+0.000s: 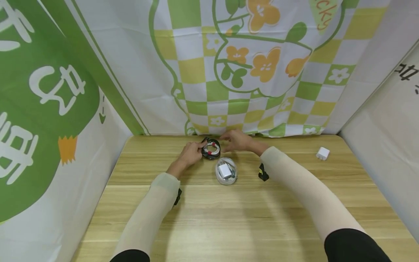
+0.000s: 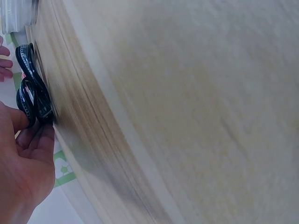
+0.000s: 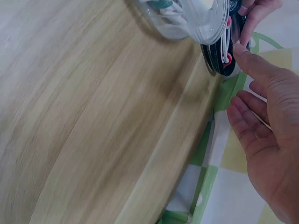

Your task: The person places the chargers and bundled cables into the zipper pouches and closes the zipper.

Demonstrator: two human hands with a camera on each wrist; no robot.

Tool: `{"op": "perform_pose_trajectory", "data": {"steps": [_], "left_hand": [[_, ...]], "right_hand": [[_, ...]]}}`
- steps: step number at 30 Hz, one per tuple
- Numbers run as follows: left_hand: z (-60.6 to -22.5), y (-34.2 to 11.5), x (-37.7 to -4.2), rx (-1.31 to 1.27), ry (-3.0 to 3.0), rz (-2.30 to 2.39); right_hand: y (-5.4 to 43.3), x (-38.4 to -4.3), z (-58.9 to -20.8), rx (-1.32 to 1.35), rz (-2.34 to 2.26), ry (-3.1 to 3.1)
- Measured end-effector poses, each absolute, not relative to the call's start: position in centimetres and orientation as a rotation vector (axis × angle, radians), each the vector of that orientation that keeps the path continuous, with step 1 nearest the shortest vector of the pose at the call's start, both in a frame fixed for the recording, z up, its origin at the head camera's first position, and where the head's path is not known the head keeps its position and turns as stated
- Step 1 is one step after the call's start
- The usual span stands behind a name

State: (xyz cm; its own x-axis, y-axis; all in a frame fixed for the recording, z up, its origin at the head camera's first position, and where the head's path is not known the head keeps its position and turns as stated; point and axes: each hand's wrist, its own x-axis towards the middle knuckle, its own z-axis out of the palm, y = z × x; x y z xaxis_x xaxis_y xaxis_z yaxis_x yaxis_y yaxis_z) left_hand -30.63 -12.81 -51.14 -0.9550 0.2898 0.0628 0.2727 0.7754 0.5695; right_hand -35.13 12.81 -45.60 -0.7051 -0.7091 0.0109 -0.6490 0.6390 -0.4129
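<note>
Near the table's back edge lies a coiled black cable [image 1: 212,157], with a white cable with red bands [image 1: 214,147] ringed inside it. My left hand [image 1: 191,153] pinches the coil's left side; in the left wrist view, thumb and fingers hold the black loops [image 2: 43,95]. On the coil's right is my right hand [image 1: 240,140], its fingers loosely bent with nothing between them. In the right wrist view its thumb tip is close to the coil; whether they touch, I cannot tell. In front of the coil stands a clear round container [image 1: 234,178] holding a white charger [image 1: 224,170] and white cable.
A white plug adapter [image 1: 322,153] rests at the right on the wooden table [image 1: 209,222]. Behind the table's back edge hangs a checked, flowered cloth [image 1: 193,71]. A green and white cloth [image 1: 39,153] covers the left side, a pale one [image 1: 386,120] the right.
</note>
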Motion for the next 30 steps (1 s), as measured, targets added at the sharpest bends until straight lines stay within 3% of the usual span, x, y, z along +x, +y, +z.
{"op": "perform_pose_trajectory", "data": {"steps": [30], "left_hand": [[-51.9, -12.9, -31.1, 0.421, 2.892, 1.021]], "right_hand": [[18.7, -33.2, -44.1, -1.142, -0.646, 2.760]]}}
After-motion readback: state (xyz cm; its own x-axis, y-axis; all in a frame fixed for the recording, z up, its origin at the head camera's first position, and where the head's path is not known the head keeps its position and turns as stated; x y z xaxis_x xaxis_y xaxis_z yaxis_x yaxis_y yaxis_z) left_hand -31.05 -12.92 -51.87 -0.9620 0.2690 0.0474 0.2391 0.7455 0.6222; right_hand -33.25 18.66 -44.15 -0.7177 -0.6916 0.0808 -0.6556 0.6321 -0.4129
